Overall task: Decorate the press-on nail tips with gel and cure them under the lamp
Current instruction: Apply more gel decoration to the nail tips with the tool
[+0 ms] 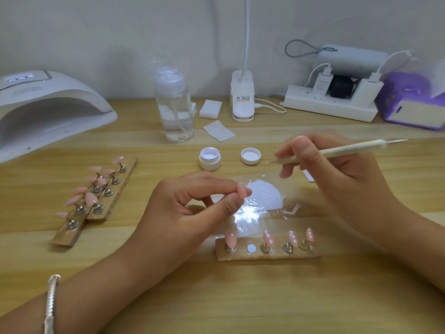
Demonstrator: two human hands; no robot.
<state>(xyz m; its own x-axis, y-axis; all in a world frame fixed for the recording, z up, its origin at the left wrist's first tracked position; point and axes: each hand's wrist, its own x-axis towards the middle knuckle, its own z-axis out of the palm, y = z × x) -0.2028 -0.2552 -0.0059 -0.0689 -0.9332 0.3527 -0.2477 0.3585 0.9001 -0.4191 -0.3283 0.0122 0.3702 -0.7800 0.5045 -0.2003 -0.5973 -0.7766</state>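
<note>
Now | left hand [190, 208] fingers pinch pink almond nail tip [242, 191] | right hand [337, 182] fingers pinch slim white pen [349, 148]

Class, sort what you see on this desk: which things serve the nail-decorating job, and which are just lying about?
For the job: left hand pinching a nail tip; right hand holding the dotting tool; open gel pot; gel-smeared sheet; near stand of tips; curing lamp.
Lying about: pump bottle; wipes; power strip; tissue pack.
</note>
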